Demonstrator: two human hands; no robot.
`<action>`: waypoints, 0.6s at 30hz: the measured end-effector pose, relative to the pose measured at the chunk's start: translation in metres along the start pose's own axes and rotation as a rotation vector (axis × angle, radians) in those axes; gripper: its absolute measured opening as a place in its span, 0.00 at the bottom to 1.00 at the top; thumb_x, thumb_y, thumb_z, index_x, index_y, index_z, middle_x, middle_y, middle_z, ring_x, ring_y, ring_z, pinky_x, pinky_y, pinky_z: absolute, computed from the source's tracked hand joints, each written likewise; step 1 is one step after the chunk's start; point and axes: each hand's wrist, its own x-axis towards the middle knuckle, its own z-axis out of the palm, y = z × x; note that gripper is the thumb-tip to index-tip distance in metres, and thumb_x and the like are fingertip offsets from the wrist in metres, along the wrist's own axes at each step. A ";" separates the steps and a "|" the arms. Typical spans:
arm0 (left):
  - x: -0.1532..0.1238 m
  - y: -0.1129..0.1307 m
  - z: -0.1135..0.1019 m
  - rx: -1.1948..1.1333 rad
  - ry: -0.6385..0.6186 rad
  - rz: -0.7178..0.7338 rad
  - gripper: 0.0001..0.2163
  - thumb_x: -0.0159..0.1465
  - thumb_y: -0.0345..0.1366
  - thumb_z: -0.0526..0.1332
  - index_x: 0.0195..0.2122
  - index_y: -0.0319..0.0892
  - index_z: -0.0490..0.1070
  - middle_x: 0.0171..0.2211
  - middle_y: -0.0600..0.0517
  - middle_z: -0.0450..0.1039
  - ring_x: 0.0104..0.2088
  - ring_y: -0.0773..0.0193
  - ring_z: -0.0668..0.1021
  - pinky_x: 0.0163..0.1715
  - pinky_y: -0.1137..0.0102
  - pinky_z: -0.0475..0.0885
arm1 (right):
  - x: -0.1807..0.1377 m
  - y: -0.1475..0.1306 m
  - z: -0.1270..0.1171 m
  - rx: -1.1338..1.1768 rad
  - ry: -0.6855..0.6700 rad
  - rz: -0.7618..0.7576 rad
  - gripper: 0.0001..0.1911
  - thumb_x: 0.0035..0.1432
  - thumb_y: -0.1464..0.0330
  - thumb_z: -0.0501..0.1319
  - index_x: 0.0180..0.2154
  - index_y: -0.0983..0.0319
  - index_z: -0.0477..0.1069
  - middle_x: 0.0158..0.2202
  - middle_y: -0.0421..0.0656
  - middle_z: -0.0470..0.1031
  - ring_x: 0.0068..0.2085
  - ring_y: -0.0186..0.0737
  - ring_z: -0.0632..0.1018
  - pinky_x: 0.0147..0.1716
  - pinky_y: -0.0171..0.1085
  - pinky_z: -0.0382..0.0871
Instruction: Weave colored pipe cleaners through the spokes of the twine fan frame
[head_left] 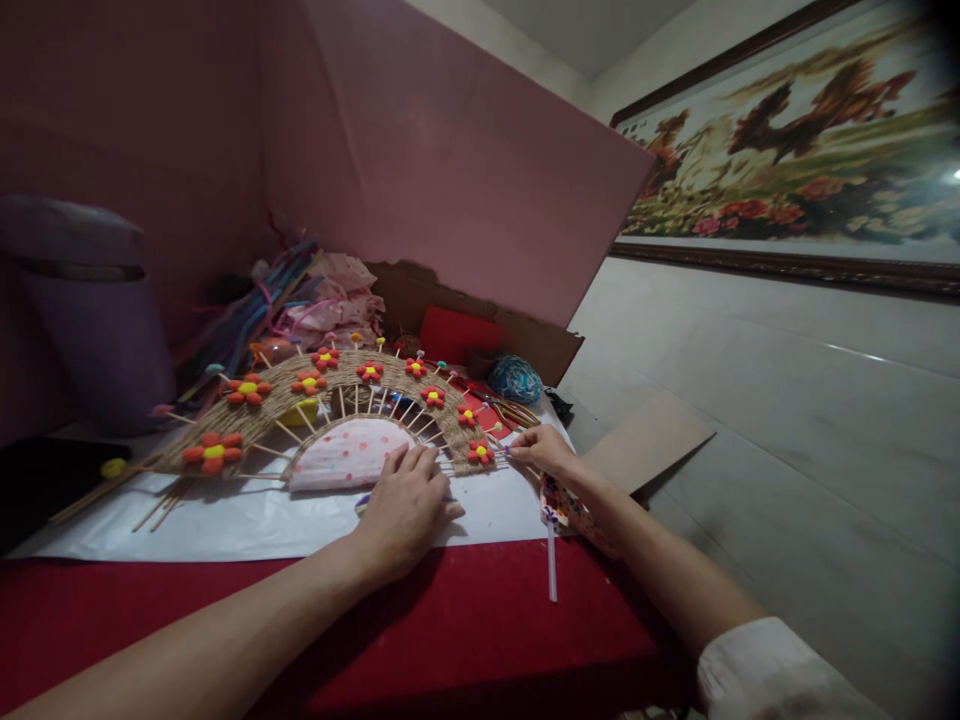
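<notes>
A half-round fan craft (300, 400) of wooden sticks and woven jute lies on white paper (247, 520). Red and yellow flowers dot its arc, and a pink dotted half-disc (345, 455) forms its centre. My left hand (405, 505) rests flat on the paper, fingers touching the half-disc's right end. My right hand (544, 448) pinches something small at the fan's right end, next to the last flower (481, 452); what it pinches is too small to tell.
The paper lies on a red table (465, 630). A teal yarn ball (514, 379), a red sheet, cardboard and a heap of pink cloth and cords (315, 300) sit behind the fan. A purple bin (97, 320) stands left. A white stick (552, 565) lies near the right edge.
</notes>
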 end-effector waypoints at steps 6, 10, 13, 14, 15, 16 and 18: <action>0.000 0.001 -0.003 0.001 -0.015 -0.002 0.10 0.58 0.43 0.60 0.34 0.41 0.72 0.50 0.42 0.66 0.52 0.49 0.66 0.52 0.52 0.58 | 0.000 -0.001 0.000 -0.012 0.008 -0.007 0.04 0.42 0.71 0.65 0.20 0.66 0.75 0.14 0.38 0.70 0.17 0.28 0.65 0.17 0.29 0.55; 0.000 0.002 -0.005 -0.023 -0.013 -0.034 0.10 0.58 0.42 0.61 0.35 0.41 0.72 0.51 0.43 0.66 0.53 0.49 0.66 0.52 0.53 0.58 | 0.000 -0.002 0.000 -0.009 0.019 -0.008 0.04 0.41 0.71 0.65 0.20 0.66 0.76 0.14 0.38 0.70 0.17 0.29 0.65 0.17 0.29 0.55; 0.000 0.003 -0.005 -0.011 -0.022 -0.039 0.10 0.57 0.41 0.61 0.35 0.41 0.72 0.51 0.44 0.65 0.53 0.49 0.65 0.52 0.54 0.59 | -0.001 -0.003 0.000 0.002 0.021 -0.007 0.05 0.42 0.70 0.65 0.20 0.66 0.76 0.14 0.38 0.70 0.17 0.29 0.65 0.17 0.29 0.55; 0.000 0.002 -0.004 -0.007 -0.021 -0.037 0.10 0.57 0.42 0.61 0.35 0.41 0.72 0.51 0.44 0.65 0.53 0.49 0.65 0.52 0.54 0.59 | -0.001 -0.004 0.000 0.006 0.021 -0.006 0.05 0.42 0.70 0.64 0.20 0.66 0.76 0.14 0.38 0.70 0.17 0.29 0.65 0.17 0.29 0.55; 0.000 0.002 -0.004 -0.005 -0.019 -0.034 0.10 0.57 0.42 0.61 0.35 0.41 0.72 0.51 0.44 0.65 0.53 0.49 0.65 0.52 0.54 0.59 | -0.001 -0.004 0.000 0.009 0.022 -0.004 0.05 0.42 0.71 0.64 0.20 0.66 0.76 0.14 0.38 0.70 0.17 0.29 0.65 0.17 0.29 0.55; 0.001 0.002 -0.003 -0.006 -0.016 -0.033 0.10 0.57 0.42 0.61 0.35 0.41 0.72 0.51 0.44 0.65 0.53 0.48 0.65 0.52 0.53 0.59 | -0.001 -0.005 0.000 0.011 0.022 -0.003 0.05 0.42 0.71 0.64 0.20 0.66 0.76 0.14 0.38 0.70 0.17 0.29 0.65 0.17 0.29 0.55; 0.001 0.002 -0.003 -0.010 -0.013 -0.033 0.10 0.57 0.42 0.62 0.34 0.41 0.72 0.51 0.44 0.65 0.53 0.48 0.65 0.52 0.53 0.59 | -0.001 -0.006 0.000 0.015 0.021 -0.002 0.04 0.42 0.71 0.64 0.20 0.66 0.76 0.14 0.38 0.70 0.17 0.29 0.65 0.17 0.30 0.55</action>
